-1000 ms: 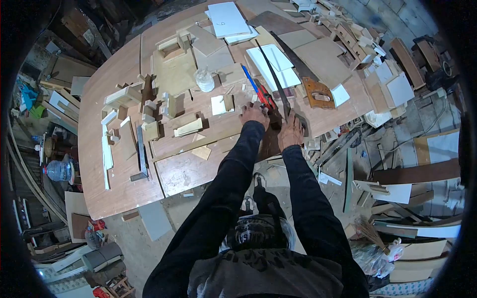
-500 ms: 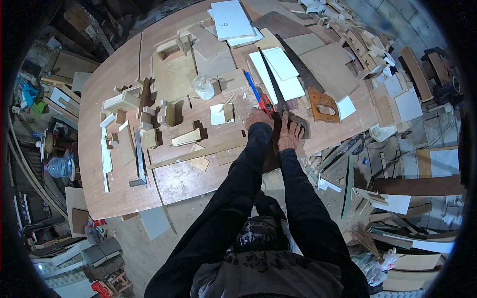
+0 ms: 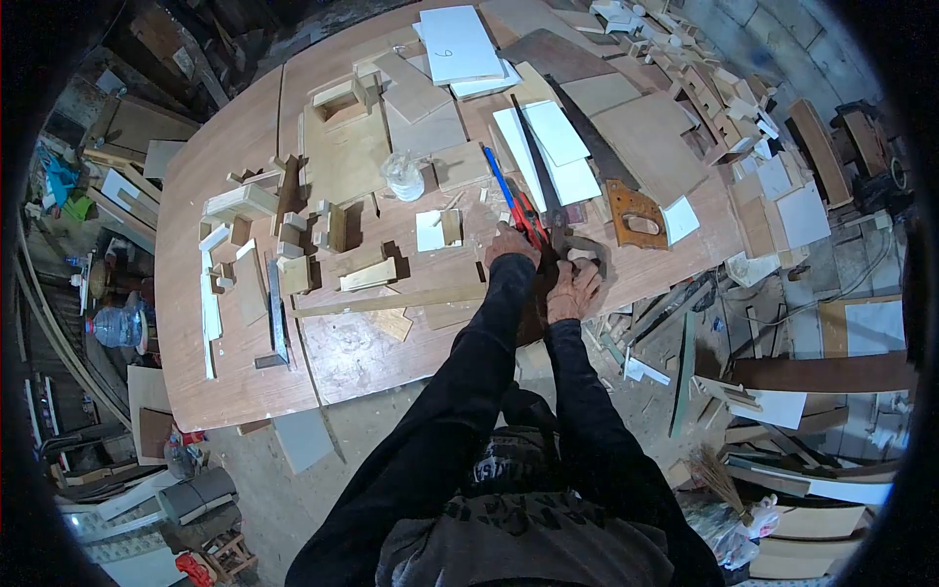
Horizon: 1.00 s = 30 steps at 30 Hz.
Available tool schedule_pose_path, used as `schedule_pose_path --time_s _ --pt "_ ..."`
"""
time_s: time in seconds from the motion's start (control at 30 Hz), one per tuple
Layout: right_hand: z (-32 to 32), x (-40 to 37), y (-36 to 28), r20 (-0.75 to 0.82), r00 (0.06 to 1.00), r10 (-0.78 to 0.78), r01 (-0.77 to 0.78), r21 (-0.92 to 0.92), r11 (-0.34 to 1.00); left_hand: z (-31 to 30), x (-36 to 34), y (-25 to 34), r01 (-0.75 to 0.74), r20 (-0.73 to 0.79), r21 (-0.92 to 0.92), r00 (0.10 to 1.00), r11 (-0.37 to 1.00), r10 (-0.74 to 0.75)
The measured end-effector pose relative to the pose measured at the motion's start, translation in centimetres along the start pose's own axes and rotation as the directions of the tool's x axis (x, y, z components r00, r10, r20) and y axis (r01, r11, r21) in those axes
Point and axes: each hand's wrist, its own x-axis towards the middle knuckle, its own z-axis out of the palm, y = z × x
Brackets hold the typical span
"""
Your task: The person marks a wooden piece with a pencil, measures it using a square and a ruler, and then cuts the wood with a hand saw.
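A long dark handsaw (image 3: 540, 166) lies on the table with its narrow tip pointing away from me. Its wide end and greyish handle come down between my hands. My right hand (image 3: 573, 290) has its fingers bent and drawn together at the handle end. Close to the blade's left side is my left hand (image 3: 513, 245), its fingers curled; what lies under them is hidden. Touching or just beyond the left fingertips is a tool with red handles (image 3: 528, 219), and a blue strip-like tool (image 3: 499, 176) runs on from it. A dark brown strip shows between my wrists.
A second handsaw with a wooden handle (image 3: 638, 215) lies to the right. White boards (image 3: 559, 137) sit beneath the blade. Wooden blocks (image 3: 337, 223), a plastic cup (image 3: 402, 176) and a try square (image 3: 277, 313) are at left. Offcuts clutter the floor beyond the right edge.
My right hand has gone from spread, flat fingers to bent, gathered ones and has moved slightly nearer to me. My left hand has shifted slightly nearer too.
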Motion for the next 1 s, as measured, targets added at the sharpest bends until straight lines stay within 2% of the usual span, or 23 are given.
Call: schedule_pose_path --time_s 0.07,0.13,0.17,0.23,0.27,0.33,0.37,0.43,0.47,0.5,0.53,0.57,0.6,0.63,0.67,0.73,0.77,0.83,0.93,1.0 --pt "-1.0 -0.4 -0.5 0.011 1.0 0.016 -0.016 -0.039 0.999 -0.1 -0.5 0.1 0.014 0.012 -0.002 1.0 1.0 -0.014" --pt "-2.0 -0.9 -0.9 0.033 0.995 -0.094 0.095 -0.036 0.995 -0.3 -1.0 0.2 -0.043 0.078 0.114 0.996 0.993 0.035" --pt "1.5 -2.2 3.3 0.033 0.995 -0.092 0.093 -0.037 0.995 -0.5 -1.2 0.4 -0.045 0.08 0.114 0.996 0.992 0.036" --pt "10.0 -4.6 8.2 0.271 0.96 0.07 -0.137 0.234 0.963 -1.0 -1.3 0.6 -0.034 0.103 0.084 0.994 0.996 0.025" --pt "7.1 -3.9 5.8 0.27 0.96 0.069 -0.135 0.235 0.962 -0.8 -1.2 0.4 -0.034 0.101 0.084 0.995 0.996 0.025" --pt "0.2 -2.6 0.5 0.119 0.993 -0.014 0.0 0.119 0.993 0.0 -0.9 0.0 0.007 0.07 0.05 0.997 0.999 -0.01" --pt "-1.6 -2.0 -1.2 0.118 0.993 -0.015 0.001 0.118 0.993 0.4 -0.8 -0.2 0.006 0.07 0.049 0.997 0.999 -0.009" --pt "-3.4 -1.0 -3.2 0.449 0.879 0.159 -0.13 -0.095 0.987 1.0 -0.7 -0.5 -0.011 0.043 0.048 0.999 0.999 0.009" --pt "-1.5 -1.6 -2.0 0.448 0.88 0.158 -0.128 -0.095 0.987 1.1 -0.6 -0.6 -0.011 0.042 0.047 0.999 0.999 0.009" --pt "2.1 -2.7 0.5 0.292 0.955 0.043 -0.01 -0.114 0.993 1.0 -0.7 -0.6 0.031 0.06 0.001 0.998 1.0 -0.031" --pt "2.6 -2.9 0.5 0.131 0.988 -0.084 0.103 -0.153 0.983 0.9 -0.8 -0.5 0.073 0.081 -0.045 0.994 0.996 -0.069" --pt "2.8 -2.8 1.0 0.129 0.988 -0.084 0.104 -0.155 0.983 0.9 -0.9 -0.5 0.071 0.082 -0.047 0.994 0.996 -0.067" --pt "0.9 -1.7 -0.5 0.369 0.928 0.051 0.025 -0.2 0.98 0.6 -1.2 -0.4 0.07 0.066 -0.059 0.996 0.996 -0.066" --pt "-0.5 -1.1 -1.7 0.576 0.795 0.19 -0.04 -0.263 0.964 0.3 -1.5 -0.4 0.068 0.051 -0.07 0.997 0.995 -0.065" --pt "0.0 -1.5 -1.3 0.575 0.795 0.192 -0.041 -0.265 0.963 0.1 -1.9 -0.3 0.067 0.053 -0.071 0.997 0.995 -0.063" --pt "1.2 -2.1 -0.6 0.442 0.897 0.02 0.109 -0.265 0.958 -0.5 -2.3 -0.3 0.133 0.048 -0.141 0.991 0.981 -0.128" --pt "-0.4 -1.9 -1.9 0.442 0.897 0.019 0.11 -0.265 0.958 -1.0 -2.5 -0.3 0.133 0.048 -0.142 0.991 0.981 -0.128" --pt "-3.1 -1.7 -4.3 0.322 0.942 0.092 -0.138 0.122 0.983 -1.6 -2.5 -0.5 0.121 0.201 -0.192 0.976 0.974 -0.082" --pt "-2.1 -1.6 -4.4 0.279 0.958 0.067 -0.077 0.024 0.997 -0.9 -2.3 -0.9 0.181 0.175 -0.213 0.974 0.96 -0.144" --pt "-1.6 -1.3 -4.1 0.263 0.961 0.08 -0.106 0.086 0.991 -0.4 -1.7 -1.2 0.189 0.172 -0.22 0.973 0.957 -0.152"
